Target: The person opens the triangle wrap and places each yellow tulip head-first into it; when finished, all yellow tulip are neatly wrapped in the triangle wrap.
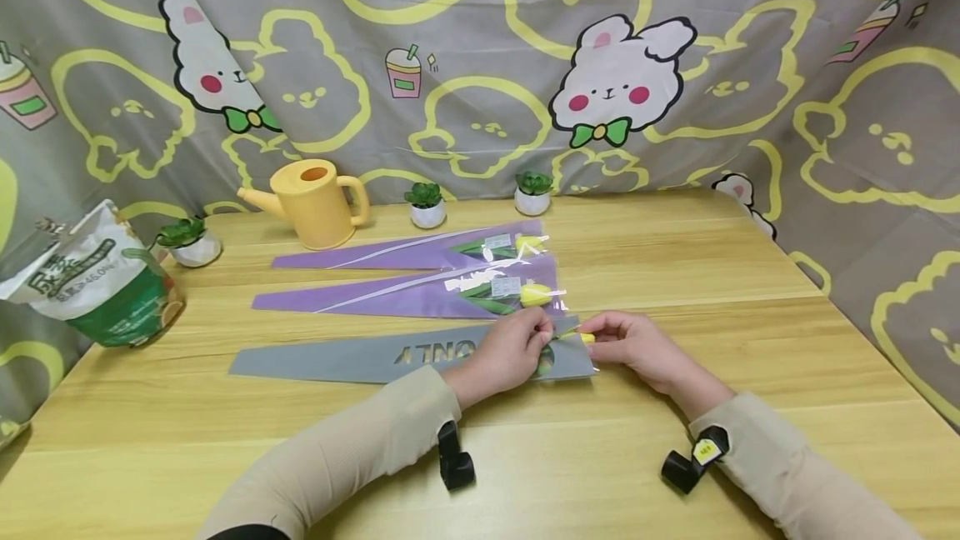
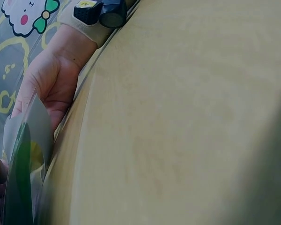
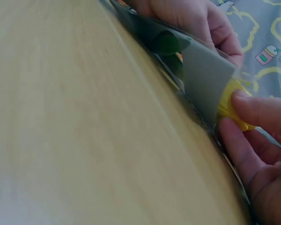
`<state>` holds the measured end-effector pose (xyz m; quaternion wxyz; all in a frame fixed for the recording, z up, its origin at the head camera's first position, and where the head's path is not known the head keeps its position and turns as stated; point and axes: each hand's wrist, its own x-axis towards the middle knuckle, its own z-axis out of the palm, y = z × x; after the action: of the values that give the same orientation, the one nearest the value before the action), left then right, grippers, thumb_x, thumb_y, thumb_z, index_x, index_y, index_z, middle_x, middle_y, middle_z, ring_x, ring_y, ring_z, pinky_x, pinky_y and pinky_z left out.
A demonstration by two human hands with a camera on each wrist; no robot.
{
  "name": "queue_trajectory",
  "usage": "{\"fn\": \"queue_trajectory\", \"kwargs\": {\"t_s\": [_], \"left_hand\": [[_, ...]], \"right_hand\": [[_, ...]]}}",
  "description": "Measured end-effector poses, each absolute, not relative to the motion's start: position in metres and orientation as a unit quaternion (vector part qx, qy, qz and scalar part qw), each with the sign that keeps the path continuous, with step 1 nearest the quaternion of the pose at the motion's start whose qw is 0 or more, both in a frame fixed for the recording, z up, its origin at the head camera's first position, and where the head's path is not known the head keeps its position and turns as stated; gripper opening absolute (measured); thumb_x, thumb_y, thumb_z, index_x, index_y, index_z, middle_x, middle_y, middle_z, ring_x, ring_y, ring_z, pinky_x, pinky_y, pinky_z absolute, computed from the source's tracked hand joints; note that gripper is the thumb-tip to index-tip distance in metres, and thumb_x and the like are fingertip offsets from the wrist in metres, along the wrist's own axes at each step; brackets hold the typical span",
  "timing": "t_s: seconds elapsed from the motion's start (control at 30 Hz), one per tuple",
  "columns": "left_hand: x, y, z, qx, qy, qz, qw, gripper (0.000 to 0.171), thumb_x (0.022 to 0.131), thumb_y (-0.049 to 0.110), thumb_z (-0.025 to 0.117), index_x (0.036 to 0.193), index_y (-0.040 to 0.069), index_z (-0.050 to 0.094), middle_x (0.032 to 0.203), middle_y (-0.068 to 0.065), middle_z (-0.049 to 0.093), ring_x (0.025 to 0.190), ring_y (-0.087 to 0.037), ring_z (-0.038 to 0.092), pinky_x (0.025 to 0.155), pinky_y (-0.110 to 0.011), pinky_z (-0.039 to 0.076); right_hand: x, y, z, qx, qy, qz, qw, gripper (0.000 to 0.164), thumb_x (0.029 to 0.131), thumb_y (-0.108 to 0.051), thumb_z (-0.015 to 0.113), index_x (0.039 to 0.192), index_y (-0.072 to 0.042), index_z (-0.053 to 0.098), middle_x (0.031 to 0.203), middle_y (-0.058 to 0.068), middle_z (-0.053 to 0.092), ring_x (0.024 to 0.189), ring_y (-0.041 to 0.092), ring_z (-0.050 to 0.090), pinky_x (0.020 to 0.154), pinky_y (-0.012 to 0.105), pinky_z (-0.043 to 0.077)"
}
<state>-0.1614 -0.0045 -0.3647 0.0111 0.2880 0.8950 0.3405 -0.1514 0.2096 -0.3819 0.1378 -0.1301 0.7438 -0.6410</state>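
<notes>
A grey flower sleeve (image 1: 322,355) with cut-out letters reading ONLY lies nearest to me on the table, its wide end to the right. My left hand (image 1: 510,352) pinches the upper edge of that sleeve near the wide end. At its mouth, my right hand (image 1: 637,348) holds a yellow artificial tulip; the right wrist view shows the thumb and fingers around the bloom (image 3: 230,107). Green leaves (image 3: 166,43) show through the sleeve's cut-out and clear film. In the left wrist view the raised sleeve (image 2: 40,122) stands between both hands.
Behind lie two purple sleeves (image 1: 292,301), each with a yellow tulip (image 1: 535,295) inside. Farther back stand a yellow watering can (image 1: 318,211) and small potted succulents (image 1: 426,211). A green-and-white bag (image 1: 123,307) stands at the left edge. A patterned curtain (image 1: 480,40) hangs behind the table.
</notes>
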Motion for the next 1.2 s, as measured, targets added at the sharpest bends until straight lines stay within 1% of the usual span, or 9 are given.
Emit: {"fn": "queue_trajectory", "kwargs": {"t_s": [0.1,0.37,0.5,0.6,0.77,0.87,1.0,1.2], "left_hand": [[-0.161,-0.004,-0.365,0.291,0.894,0.341,0.008,0.011,0.093,0.013,0.053,0.083,0.013,0.052,0.080,0.003,0.054,0.073,-0.011,0.049,0.070,-0.024,0.041],[-0.163,-0.003,-0.365,0.296,0.890,0.347,-0.001,0.011,0.093,0.010,0.054,0.082,0.012,0.052,0.081,0.002,0.055,0.075,-0.012,0.050,0.072,-0.025,0.043],[-0.163,-0.004,-0.364,0.296,0.889,0.349,-0.003,0.011,0.093,0.010,0.054,0.082,0.012,0.052,0.080,0.002,0.055,0.075,-0.013,0.051,0.073,-0.026,0.043],[-0.163,-0.004,-0.364,0.294,0.890,0.348,-0.003,0.011,0.093,0.011,0.054,0.082,0.013,0.053,0.079,0.003,0.054,0.075,-0.013,0.051,0.073,-0.026,0.044],[-0.164,-0.004,-0.365,0.293,0.891,0.346,-0.011,0.009,0.091,0.010,0.055,0.082,0.013,0.053,0.081,0.002,0.056,0.077,-0.013,0.052,0.075,-0.028,0.045],[-0.165,-0.005,-0.365,0.293,0.891,0.347,-0.017,0.008,0.091,0.010,0.055,0.083,0.012,0.054,0.081,0.002,0.057,0.077,-0.014,0.053,0.075,-0.029,0.044],[-0.165,-0.005,-0.365,0.297,0.887,0.352,-0.020,0.008,0.091,0.010,0.055,0.083,0.012,0.054,0.082,0.001,0.058,0.076,-0.014,0.053,0.074,-0.028,0.044],[-0.166,-0.007,-0.366,0.296,0.884,0.360,-0.018,0.008,0.091,0.010,0.055,0.083,0.011,0.054,0.082,0.000,0.059,0.074,-0.013,0.052,0.071,-0.026,0.044]], "right_hand": [[-0.153,0.206,-0.382,-0.134,0.739,-0.644,0.145,0.020,0.080,0.004,0.063,0.098,-0.004,0.064,0.089,-0.003,0.067,0.084,0.009,0.063,0.072,0.024,0.052],[-0.155,0.196,-0.382,-0.131,0.740,-0.643,0.148,0.014,0.080,0.007,0.060,0.093,0.004,0.058,0.087,-0.002,0.066,0.083,0.007,0.062,0.071,0.023,0.052],[-0.156,0.193,-0.381,-0.131,0.742,-0.640,0.148,0.012,0.079,0.009,0.059,0.091,0.007,0.057,0.087,0.000,0.066,0.081,0.007,0.062,0.070,0.024,0.052],[-0.157,0.190,-0.381,-0.128,0.747,-0.636,0.143,0.011,0.078,0.009,0.060,0.089,0.007,0.057,0.087,0.000,0.066,0.079,0.007,0.062,0.068,0.024,0.052],[-0.157,0.184,-0.381,-0.121,0.772,-0.612,0.121,0.011,0.075,0.011,0.060,0.086,0.010,0.057,0.079,-0.002,0.062,0.073,0.007,0.056,0.063,0.021,0.049],[-0.157,0.182,-0.380,-0.115,0.784,-0.600,0.112,0.019,0.073,0.013,0.057,0.091,0.014,0.058,0.078,-0.001,0.060,0.072,0.008,0.053,0.060,0.020,0.047],[-0.157,0.180,-0.380,-0.105,0.782,-0.604,0.115,0.030,0.072,0.016,0.054,0.102,0.016,0.058,0.084,0.003,0.061,0.074,0.009,0.053,0.060,0.021,0.048],[-0.158,0.179,-0.380,-0.098,0.771,-0.616,0.126,0.030,0.076,0.013,0.055,0.105,0.017,0.057,0.086,0.005,0.064,0.074,0.009,0.057,0.062,0.023,0.050]]}}
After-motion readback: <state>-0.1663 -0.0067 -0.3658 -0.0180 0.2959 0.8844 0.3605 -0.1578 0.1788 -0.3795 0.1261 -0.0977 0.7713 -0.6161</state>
